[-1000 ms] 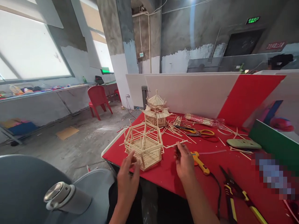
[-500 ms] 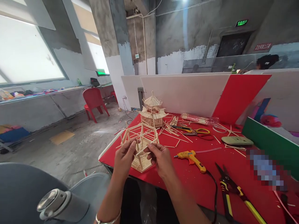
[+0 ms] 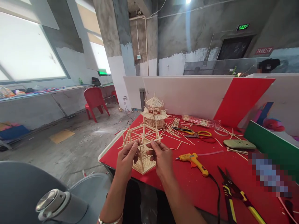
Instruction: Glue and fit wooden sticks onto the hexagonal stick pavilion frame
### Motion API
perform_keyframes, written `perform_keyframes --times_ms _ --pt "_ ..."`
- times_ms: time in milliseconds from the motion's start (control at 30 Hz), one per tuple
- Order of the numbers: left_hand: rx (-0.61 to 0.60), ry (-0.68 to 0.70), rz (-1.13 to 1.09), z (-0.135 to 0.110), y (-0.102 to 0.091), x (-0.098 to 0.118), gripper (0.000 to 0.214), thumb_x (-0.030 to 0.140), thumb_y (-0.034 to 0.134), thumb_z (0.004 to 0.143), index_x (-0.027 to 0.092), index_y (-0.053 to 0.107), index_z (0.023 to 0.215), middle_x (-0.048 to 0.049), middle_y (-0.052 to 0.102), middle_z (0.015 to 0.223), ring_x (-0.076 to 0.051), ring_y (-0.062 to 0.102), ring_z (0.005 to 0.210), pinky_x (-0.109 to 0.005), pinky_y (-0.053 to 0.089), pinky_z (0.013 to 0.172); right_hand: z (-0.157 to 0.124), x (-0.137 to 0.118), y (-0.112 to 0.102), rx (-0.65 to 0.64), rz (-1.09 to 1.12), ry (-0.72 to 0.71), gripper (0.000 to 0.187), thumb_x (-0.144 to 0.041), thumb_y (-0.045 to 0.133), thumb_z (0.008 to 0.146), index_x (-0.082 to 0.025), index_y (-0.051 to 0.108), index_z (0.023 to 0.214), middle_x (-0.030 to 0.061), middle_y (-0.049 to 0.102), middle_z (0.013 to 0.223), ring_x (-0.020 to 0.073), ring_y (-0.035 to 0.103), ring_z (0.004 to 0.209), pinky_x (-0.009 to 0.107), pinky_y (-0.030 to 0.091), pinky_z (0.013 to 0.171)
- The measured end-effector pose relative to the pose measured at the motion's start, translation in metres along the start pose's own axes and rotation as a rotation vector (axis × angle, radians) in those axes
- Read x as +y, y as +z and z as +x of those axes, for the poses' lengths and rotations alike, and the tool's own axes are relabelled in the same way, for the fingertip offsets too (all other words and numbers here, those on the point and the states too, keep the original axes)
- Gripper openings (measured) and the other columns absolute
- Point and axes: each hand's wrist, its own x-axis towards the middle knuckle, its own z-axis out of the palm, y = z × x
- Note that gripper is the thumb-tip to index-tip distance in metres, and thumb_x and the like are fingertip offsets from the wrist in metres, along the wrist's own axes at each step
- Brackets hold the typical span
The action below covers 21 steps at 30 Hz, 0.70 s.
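Observation:
My left hand (image 3: 126, 158) and my right hand (image 3: 162, 155) are both closed in a pinch on a thin wooden stick (image 3: 146, 144), which lies nearly level between them. Just behind and below the stick stands an open frame of wooden sticks (image 3: 143, 129), with posts, top beams and a slatted floor (image 3: 146, 166). My fingers cover part of it, and whether the stick touches its beams I cannot tell. Further back rises a pagoda model (image 3: 154, 112) with two tiers of stick roofs.
Loose sticks (image 3: 173, 132), scissors (image 3: 201, 135) and a packet of sticks (image 3: 201, 120) lie on the red tabletop (image 3: 184, 186). To my right are a yellow glue gun (image 3: 193, 163), long-handled cutters (image 3: 238, 193) and a green case (image 3: 239, 144). A steel flask (image 3: 62, 205) stands lower left.
The stick has swung from a slant towards me to nearly level across the front of the frame. Its right end now sticks out past my right fingers. The view has shifted slightly.

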Motion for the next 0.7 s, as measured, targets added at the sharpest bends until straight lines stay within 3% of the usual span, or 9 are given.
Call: perform_keyframes --times_ms 700 --pt "0.109 0.052 0.074 0.0001 0.0069 -0.0042 0.049 0.051 0.08 0.07 0.011 0.078 0.099 0.0028 0.058 0.056 -0.007 0.046 0.049 -0.018 0.035 0.044 -0.0011 -0.0002 0.0056 -0.072 0.037 0.001 0.037 -0.048 0.084 0.065 -0.015 0.07 0.075 0.0041 0.076 0.074 0.0096 0.063 0.046 0.014 0.04 0.036"
